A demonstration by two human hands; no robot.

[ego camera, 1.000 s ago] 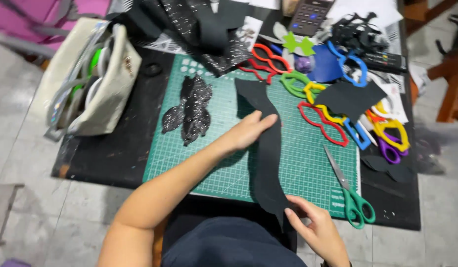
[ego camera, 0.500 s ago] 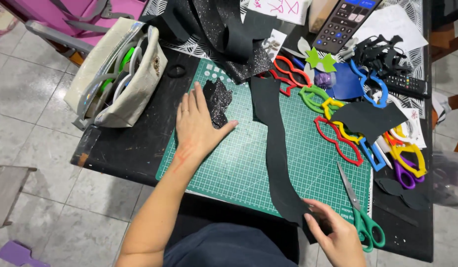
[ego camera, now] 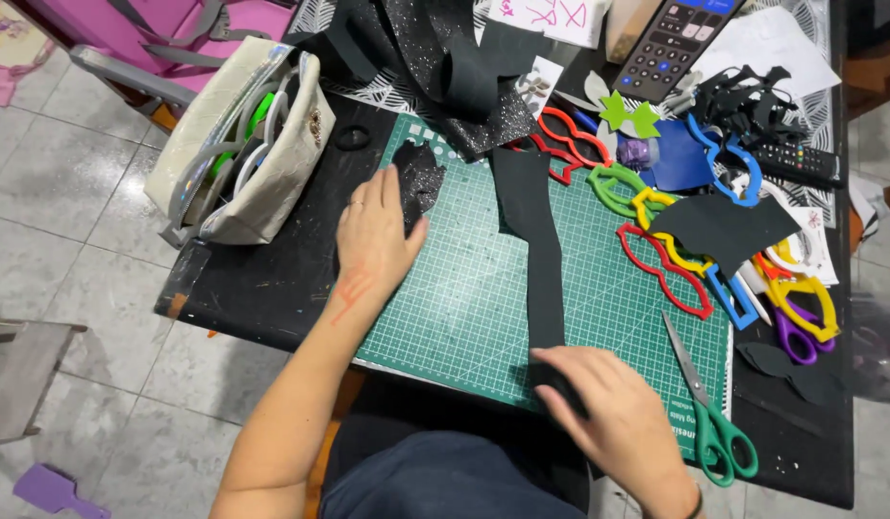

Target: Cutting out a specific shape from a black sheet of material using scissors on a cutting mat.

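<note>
A long black foam strip (ego camera: 541,250) lies lengthwise on the green cutting mat (ego camera: 464,308). My right hand (ego camera: 613,408) presses on the strip's near end at the mat's front edge. Flat on the mat's left side, my left hand (ego camera: 373,231) covers part of the black glitter cut-outs (ego camera: 421,178). Neither hand grips anything that I can see.
Green-handled scissors (ego camera: 709,408) lie at the mat's right front. Several coloured plastic templates (ego camera: 661,255) and a black foam piece (ego camera: 729,226) crowd the right side. A cream bag (ego camera: 248,144) stands at left. Glitter fabric (ego camera: 445,58), a calculator (ego camera: 671,43) and a remote (ego camera: 791,163) sit at the back.
My left hand slid left off the black strip onto the glitter cut-outs. My right hand stayed on the strip's near end. The view moved closer.
</note>
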